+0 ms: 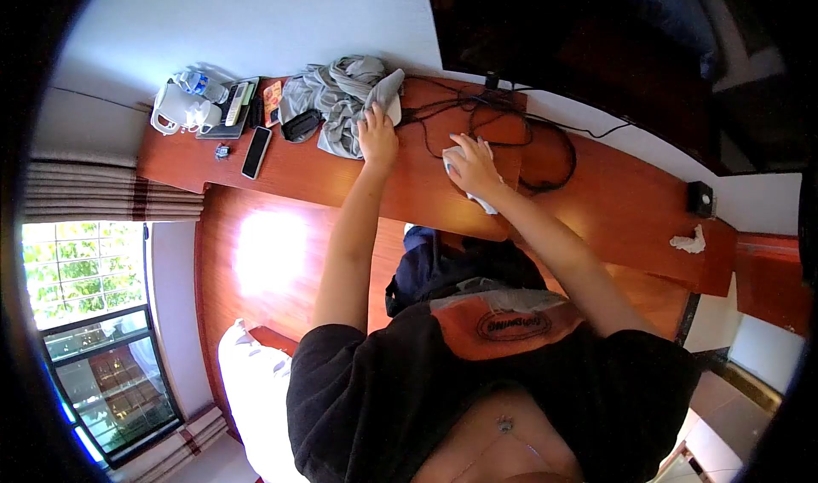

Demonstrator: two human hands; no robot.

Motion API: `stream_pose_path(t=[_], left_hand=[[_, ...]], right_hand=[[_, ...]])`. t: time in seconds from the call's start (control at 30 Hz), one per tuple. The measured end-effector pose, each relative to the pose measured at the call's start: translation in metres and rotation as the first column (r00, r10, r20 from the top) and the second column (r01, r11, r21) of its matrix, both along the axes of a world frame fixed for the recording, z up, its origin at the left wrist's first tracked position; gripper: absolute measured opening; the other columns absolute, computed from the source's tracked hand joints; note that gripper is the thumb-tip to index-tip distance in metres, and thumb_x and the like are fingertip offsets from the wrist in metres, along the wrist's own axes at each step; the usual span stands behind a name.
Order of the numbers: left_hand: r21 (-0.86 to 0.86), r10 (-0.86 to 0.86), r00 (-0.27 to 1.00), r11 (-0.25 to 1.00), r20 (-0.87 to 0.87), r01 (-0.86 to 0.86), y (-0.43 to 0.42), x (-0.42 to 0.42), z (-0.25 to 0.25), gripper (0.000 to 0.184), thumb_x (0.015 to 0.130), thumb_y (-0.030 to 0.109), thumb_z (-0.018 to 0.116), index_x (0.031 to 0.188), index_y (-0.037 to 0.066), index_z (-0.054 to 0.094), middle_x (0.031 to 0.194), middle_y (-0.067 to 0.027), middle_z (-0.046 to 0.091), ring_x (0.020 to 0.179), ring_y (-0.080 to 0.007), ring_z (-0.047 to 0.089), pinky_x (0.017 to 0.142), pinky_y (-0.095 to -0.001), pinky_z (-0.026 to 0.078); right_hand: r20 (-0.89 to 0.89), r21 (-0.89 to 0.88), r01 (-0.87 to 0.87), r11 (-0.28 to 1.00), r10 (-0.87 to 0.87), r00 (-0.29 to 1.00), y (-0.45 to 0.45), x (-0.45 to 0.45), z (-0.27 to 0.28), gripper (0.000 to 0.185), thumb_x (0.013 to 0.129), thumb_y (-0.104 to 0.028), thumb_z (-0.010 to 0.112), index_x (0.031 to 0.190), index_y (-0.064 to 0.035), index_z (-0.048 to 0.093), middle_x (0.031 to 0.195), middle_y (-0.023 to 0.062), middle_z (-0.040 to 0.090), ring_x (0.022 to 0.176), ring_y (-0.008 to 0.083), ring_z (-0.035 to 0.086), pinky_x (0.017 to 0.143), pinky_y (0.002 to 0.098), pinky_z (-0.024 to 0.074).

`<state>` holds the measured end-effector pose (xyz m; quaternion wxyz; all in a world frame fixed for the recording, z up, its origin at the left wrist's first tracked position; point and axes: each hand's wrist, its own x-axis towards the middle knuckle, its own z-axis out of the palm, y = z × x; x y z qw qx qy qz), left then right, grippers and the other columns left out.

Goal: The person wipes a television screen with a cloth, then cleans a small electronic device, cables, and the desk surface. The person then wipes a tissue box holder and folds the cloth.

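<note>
Reddish desk (298,181) along pale wall (256,23); left fingers (370,123) spread on grey cloth (341,87), right fingers (467,148) spread over tissue (483,203).

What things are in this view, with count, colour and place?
desk: 1, reddish, upper centre
fabric bundle: 1, grey, on desk
kettle: 1, white, desk's left end
small items: several, mixed, upper left
phone: 1, black, upper left
cables: uncountable, black, on desk
thin cloth: 1, white, near cables
tissue: 1, white, far right
box: 1, black, far right
screen: 1, dark, upper right
window: 1, dark-framed, lower left
shirt: 1, black, bottom centre
left hand: 1, bare, on fabric bundle
right hand: 1, bare, on thin cloth
</note>
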<state>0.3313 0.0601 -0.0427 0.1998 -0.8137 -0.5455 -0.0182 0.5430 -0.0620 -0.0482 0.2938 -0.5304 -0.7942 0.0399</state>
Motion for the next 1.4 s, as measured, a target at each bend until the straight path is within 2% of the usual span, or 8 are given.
stream_pose_path(t=[0.3, 0.4, 0.57, 0.87, 1.03, 1.17, 1.27, 1.4], left_hand=[[0.144, -0.082, 0.989, 0.987, 0.121, 0.064, 0.048, -0.080, 0.010, 0.043, 0.075, 0.017, 0.058, 0.117, 0.013, 0.054, 0.137, -0.0178, 0.034, 0.098, -0.0271, 0.051, 0.078, -0.0387, 0.042], [0.128, -0.067, 0.986, 0.991, 0.154, 0.047, 0.059, -0.097, 0.015, 0.036, 0.077, 0.014, 0.054, 0.113, 0.011, 0.056, 0.134, -0.0186, 0.039, 0.095, -0.0247, 0.052, 0.075, -0.0364, 0.041], [0.017, -0.004, 0.989, 1.000, 0.151, 0.001, 0.077, -0.110, 0.022, 0.041, 0.080, 0.017, 0.050, 0.119, 0.004, 0.052, 0.141, -0.0182, 0.029, 0.105, -0.0255, 0.048, 0.082, -0.0391, 0.040], [0.114, -0.633, 0.717, 0.768, 0.293, 0.631, 0.069, -0.088, 0.023, 0.029, 0.076, 0.019, 0.054, 0.101, 0.005, 0.058, 0.127, -0.0149, 0.043, 0.105, -0.0282, 0.046, 0.084, -0.0398, 0.039], [0.044, -0.399, 0.723, 0.889, 0.564, 0.456, 0.071, -0.070, 0.014, 0.021, 0.072, 0.016, 0.059, 0.090, 0.006, 0.060, 0.114, -0.0148, 0.048, 0.100, -0.0326, 0.048, 0.082, -0.0410, 0.042], [0.069, -0.241, 0.755, 0.965, 0.610, 0.253, 0.082, -0.052, 0.006, 0.018, 0.071, 0.016, 0.060, 0.086, 0.008, 0.066, 0.124, -0.0152, 0.045, 0.106, -0.0334, 0.045, 0.089, -0.0460, 0.036], [0.243, -0.538, 0.544, 0.818, 0.644, 0.521, 0.072, -0.048, 0.028, 0.025, 0.075, 0.022, 0.062, 0.094, 0.006, 0.064, 0.121, -0.0154, 0.049, 0.110, -0.0330, 0.046, 0.089, -0.0452, 0.037], [-0.165, -0.380, 0.366, 0.468, 0.850, 0.868, 0.061, -0.031, 0.009, 0.037, 0.083, 0.033, 0.059, 0.108, 0.005, 0.059, 0.114, -0.0169, 0.055, 0.102, -0.0304, 0.054, 0.085, -0.0402, 0.042]], right_hand=[[-0.355, -0.335, 0.179, 0.925, -0.300, 0.886, 0.084, -0.093, -0.007, 0.028, 0.080, -0.013, 0.057, 0.106, -0.0023, 0.056, 0.111, 0.0183, 0.055, 0.089, 0.0268, 0.061, 0.069, 0.0408, 0.0521], [-0.475, -0.832, 0.055, 0.552, -0.759, 0.445, 0.115, -0.126, 0.009, 0.048, 0.080, -0.017, 0.059, 0.123, -0.0033, 0.042, 0.103, 0.0236, 0.057, 0.064, 0.0257, 0.065, 0.053, 0.0365, 0.0548], [-0.373, -0.921, -0.032, 0.388, -0.857, 0.355, 0.147, -0.160, 0.007, 0.103, 0.078, -0.020, 0.065, 0.140, -0.0192, -0.018, 0.097, 0.0205, 0.058, 0.055, 0.0272, 0.062, 0.047, 0.0354, 0.0556], [-0.257, -0.855, 0.349, 0.384, -0.897, 0.359, 0.160, -0.173, -0.002, 0.069, 0.071, -0.015, 0.072, 0.125, -0.0129, 0.029, 0.100, 0.0171, 0.060, 0.062, 0.0260, 0.062, 0.040, 0.0332, 0.0509], [-0.224, -0.761, 0.417, 0.497, -0.804, 0.551, 0.138, -0.137, -0.003, 0.076, 0.064, -0.021, 0.077, 0.125, -0.0106, 0.033, 0.109, 0.0188, 0.057, 0.101, 0.0303, 0.056, 0.088, 0.0392, 0.0418], [-0.326, -0.694, 0.277, 0.665, -0.632, 0.703, 0.109, -0.098, -0.006, 0.068, 0.064, -0.017, 0.077, 0.120, -0.0108, 0.038, 0.102, 0.0132, 0.057, 0.091, 0.0246, 0.056, 0.076, 0.0333, 0.0445], [-0.343, -0.799, 0.084, 0.596, -0.566, 0.749, 0.074, -0.088, 0.069, 0.065, 0.065, -0.013, 0.075, 0.120, -0.0125, 0.039, 0.098, 0.0097, 0.056, 0.077, 0.0181, 0.054, 0.061, 0.0288, 0.0438], [-0.405, -0.756, -0.077, 0.650, -0.372, 0.835, 0.040, -0.054, 0.063, 0.066, 0.068, -0.012, 0.073, 0.123, -0.0140, 0.036, 0.096, 0.0067, 0.056, 0.065, 0.0132, 0.050, 0.050, 0.0257, 0.0394]])
